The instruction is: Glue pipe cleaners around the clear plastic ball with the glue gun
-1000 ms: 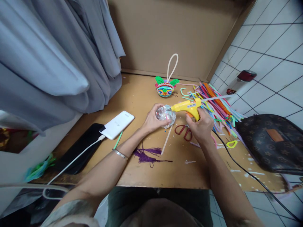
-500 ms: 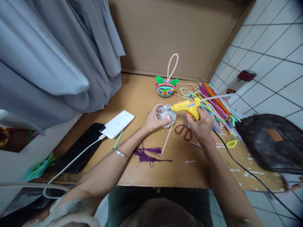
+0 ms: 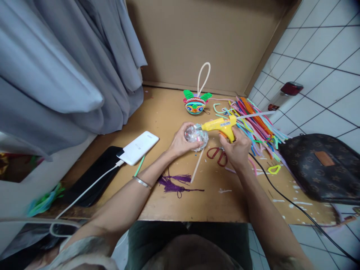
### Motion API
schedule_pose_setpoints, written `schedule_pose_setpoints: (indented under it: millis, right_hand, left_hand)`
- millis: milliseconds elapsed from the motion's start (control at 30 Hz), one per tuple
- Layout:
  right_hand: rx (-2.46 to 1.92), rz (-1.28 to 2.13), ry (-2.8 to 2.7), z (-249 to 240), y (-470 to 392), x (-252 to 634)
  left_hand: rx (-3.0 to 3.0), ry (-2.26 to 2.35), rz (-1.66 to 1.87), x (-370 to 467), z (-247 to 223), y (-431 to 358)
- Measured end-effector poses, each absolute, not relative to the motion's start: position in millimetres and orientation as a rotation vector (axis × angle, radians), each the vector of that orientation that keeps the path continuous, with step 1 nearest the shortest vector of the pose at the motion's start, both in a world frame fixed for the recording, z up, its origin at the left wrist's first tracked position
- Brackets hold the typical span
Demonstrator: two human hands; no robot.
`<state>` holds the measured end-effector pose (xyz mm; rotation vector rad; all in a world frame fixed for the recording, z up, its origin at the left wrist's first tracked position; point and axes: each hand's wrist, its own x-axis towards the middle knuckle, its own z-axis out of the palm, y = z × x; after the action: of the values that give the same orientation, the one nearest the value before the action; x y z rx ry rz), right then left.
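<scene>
My left hand [image 3: 182,141] is closed round a clear, rounded ornament [image 3: 194,135] with a pale fluffy edge along its right side. In my right hand [image 3: 237,147] is a yellow hot glue gun [image 3: 221,124], gripped by its handle, with a clear glue stick [image 3: 254,114] poking out of the back. The metal nozzle is at the upper side of the ornament; whether it touches, I cannot tell. Just below the glue gun lie red-handled scissors [image 3: 222,158]. Under the ornament a thin whitish strip [image 3: 197,165] rests on the table.
Behind my hands stands a colourful animal-face ornament [image 3: 195,107] with a white loop. A pile of pipe cleaners [image 3: 255,120] is at the right, beside a brown bag [image 3: 323,168]. Purple tassels [image 3: 176,183] lie in front; a white power bank [image 3: 140,147] and black tablet [image 3: 95,176] are left.
The whole view has shifted slightly. Both hands keep their grips, and the glue gun's nozzle stays at the ornament with hardly any movement.
</scene>
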<state>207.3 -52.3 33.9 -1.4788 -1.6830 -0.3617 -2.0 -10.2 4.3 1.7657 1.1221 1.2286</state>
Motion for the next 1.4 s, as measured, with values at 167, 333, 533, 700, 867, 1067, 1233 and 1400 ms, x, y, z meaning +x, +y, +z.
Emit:
schedule_pose_setpoints:
  millis: [167, 333, 533, 700, 867, 1067, 1233, 1400]
  right_hand:
    - [-1.461, -0.326, -1.688, 37.0, -53.4, 207.8]
    - [-1.492, -0.309, -1.685, 38.9, -54.2, 208.5]
    - [-1.508, -0.267, -1.685, 41.3, -54.9, 209.8]
    - [-1.485, -0.220, -1.686, 43.6, -55.3, 211.1]
    - [-1.485, -0.148, -1.693, 44.0, -54.5, 213.4]
    - [-1.478, -0.153, -1.668, 39.0, -52.0, 211.6]
    - [-1.475, -0.147, -1.670, 37.8, -51.5, 210.6]
    - [-1.500, -0.130, -1.661, 40.3, -52.2, 211.6]
  left_hand:
    - [1.774, 1.112, 1.233, -2.2, 1.7, -9.2]
    - [1.765, 1.092, 1.248, -2.0, 0.4, -9.2]
    - [1.729, 1.070, 1.237, -1.2, 1.7, -10.0]
    - [1.732, 1.053, 1.240, -1.0, 0.9, -9.5]
    - [1.746, 1.060, 1.236, -1.2, 0.9, -9.4]
    - [1.756, 1.075, 1.245, -1.5, 1.8, -9.6]
    - [1.764, 1.068, 1.243, -1.4, 2.5, -9.5]
    - [1.753, 1.067, 1.244, -1.3, 2.6, -9.5]
